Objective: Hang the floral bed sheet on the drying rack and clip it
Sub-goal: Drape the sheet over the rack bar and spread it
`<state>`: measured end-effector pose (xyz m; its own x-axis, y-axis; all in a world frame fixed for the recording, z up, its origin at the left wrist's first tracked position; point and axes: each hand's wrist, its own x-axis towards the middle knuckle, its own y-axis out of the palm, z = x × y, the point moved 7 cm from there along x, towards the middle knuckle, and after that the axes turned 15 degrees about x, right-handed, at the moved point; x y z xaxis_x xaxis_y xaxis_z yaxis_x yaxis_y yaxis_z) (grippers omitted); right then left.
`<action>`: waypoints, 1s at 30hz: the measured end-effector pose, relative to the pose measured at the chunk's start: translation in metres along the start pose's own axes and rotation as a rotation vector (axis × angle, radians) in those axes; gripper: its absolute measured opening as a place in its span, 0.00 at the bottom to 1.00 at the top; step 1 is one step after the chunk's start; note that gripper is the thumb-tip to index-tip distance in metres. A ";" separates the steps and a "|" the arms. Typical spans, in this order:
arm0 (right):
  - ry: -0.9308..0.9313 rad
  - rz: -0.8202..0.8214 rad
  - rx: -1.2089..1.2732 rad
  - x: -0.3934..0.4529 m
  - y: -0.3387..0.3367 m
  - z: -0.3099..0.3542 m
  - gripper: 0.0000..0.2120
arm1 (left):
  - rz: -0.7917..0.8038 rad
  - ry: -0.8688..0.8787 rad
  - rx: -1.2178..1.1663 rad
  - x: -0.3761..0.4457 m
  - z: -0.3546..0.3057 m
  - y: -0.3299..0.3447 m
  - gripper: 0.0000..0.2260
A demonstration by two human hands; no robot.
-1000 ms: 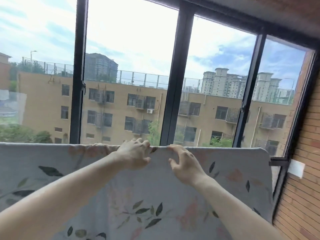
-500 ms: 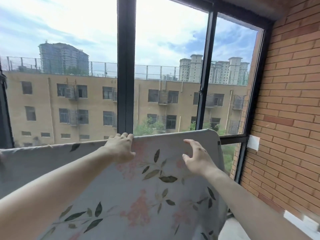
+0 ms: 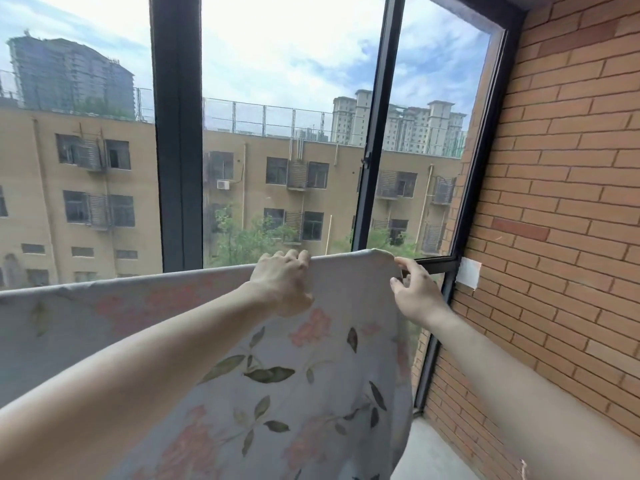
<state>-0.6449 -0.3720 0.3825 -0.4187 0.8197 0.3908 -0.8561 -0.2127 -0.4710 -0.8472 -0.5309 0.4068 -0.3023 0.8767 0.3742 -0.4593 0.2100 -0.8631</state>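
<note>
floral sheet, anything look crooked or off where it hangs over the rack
Nothing is torn or spilled. The floral sheet drapes over the top line, but that edge slopes up toward the right corner, where the left hand and right hand grip it. No clips show, and the rack itself is hidden.

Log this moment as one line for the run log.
sheet: draped | left hand: gripping top edge | right hand: at right corner | clips: none visible
</note>
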 end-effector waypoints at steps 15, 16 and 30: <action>-0.081 0.304 0.225 0.143 0.011 -0.104 0.10 | -0.062 -0.275 0.023 0.040 -0.027 0.003 0.16; -0.077 0.360 0.308 0.147 0.016 -0.110 0.10 | -0.048 -0.298 0.026 0.039 -0.026 0.002 0.15; -0.166 0.350 0.677 0.212 -0.013 -0.081 0.08 | 0.130 -0.424 0.061 0.038 -0.033 -0.006 0.11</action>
<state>-0.6977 -0.1526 0.4074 -0.6926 0.5660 0.4472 -0.6421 -0.7662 -0.0248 -0.8287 -0.4843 0.4151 -0.6708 0.6363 0.3809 -0.4393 0.0729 -0.8954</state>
